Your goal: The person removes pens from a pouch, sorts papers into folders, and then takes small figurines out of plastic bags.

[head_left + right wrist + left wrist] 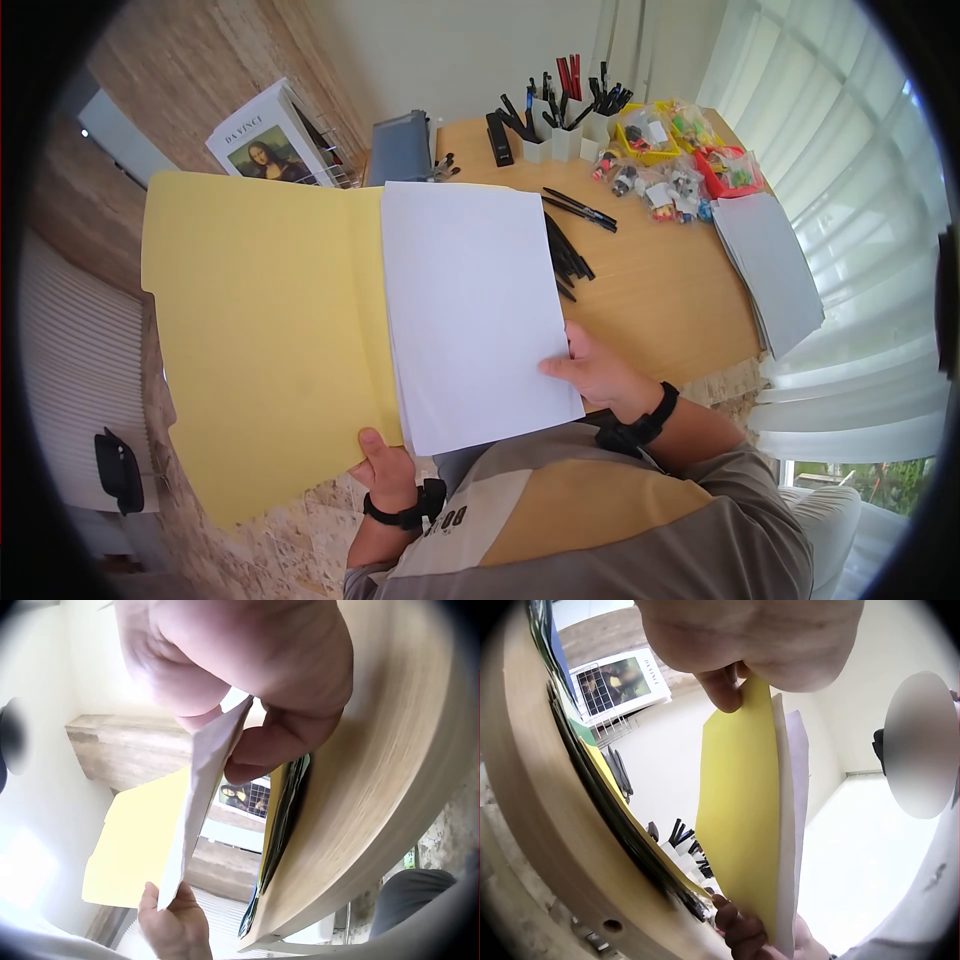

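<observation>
A yellow file folder (260,320) is spread open above the near side of the table, its bare flap to the left. White sheets of paper (475,300) lie over its right half. My left hand (388,475) grips the folder's lower edge near the fold, thumb on the front. At the right edge, my right hand (600,370) pinches the sheets, thumb on top and fingers behind. The right wrist view shows the sheets' edge between thumb and fingers of the right hand (255,675). From the left wrist, the folder's back (739,795) is seen tilted upright.
Black pens (568,255) lie on the wooden table (670,290) behind the folder. Farther back are white pen holders (565,140), a black stapler (499,140) and bagged small items in a yellow basket (650,150). Grey sheets (770,265) overhang the right edge; a Da Vinci book (265,140) stands left.
</observation>
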Motion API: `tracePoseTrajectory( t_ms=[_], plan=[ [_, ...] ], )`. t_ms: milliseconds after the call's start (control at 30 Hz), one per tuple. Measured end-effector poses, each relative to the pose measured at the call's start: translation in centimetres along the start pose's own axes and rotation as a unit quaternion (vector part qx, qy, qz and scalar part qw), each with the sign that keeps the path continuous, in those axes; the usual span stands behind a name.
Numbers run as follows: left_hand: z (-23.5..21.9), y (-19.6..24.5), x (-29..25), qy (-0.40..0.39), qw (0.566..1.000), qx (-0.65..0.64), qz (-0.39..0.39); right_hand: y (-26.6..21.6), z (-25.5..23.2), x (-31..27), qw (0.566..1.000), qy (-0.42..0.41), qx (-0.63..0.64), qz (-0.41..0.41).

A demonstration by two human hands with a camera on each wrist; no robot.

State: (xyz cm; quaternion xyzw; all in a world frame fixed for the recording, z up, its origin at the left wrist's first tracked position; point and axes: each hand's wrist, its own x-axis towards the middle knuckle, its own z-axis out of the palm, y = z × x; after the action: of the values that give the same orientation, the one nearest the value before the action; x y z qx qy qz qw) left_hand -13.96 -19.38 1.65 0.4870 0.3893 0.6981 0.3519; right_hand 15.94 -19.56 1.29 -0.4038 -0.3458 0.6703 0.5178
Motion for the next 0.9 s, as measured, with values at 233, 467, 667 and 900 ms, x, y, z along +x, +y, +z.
tracePoseTrajectory(
  t_ms=[233,467,667,900],
  plan=[
    [0.4,1.3,1.5,0.034,0.996,0.076,-0.016,-0.5,-2.9,-1.9,0.997,0.022,-0.075,-0.007],
    [-0.3,-1.5,3.2,-0.001,0.993,0.113,0.028,-3.5,-11.5,-7.3,0.955,0.216,-0.131,-0.157],
    [0.0,-4.0,4.1,-0.157,0.871,0.443,0.144,-8.9,-16.4,-13.4,0.89,0.391,-0.065,-0.224],
    [0.4,-4.7,3.7,-0.203,0.862,0.455,0.094,-12.0,-23.4,-23.2,0.811,0.528,-0.036,-0.248]
  ],
)
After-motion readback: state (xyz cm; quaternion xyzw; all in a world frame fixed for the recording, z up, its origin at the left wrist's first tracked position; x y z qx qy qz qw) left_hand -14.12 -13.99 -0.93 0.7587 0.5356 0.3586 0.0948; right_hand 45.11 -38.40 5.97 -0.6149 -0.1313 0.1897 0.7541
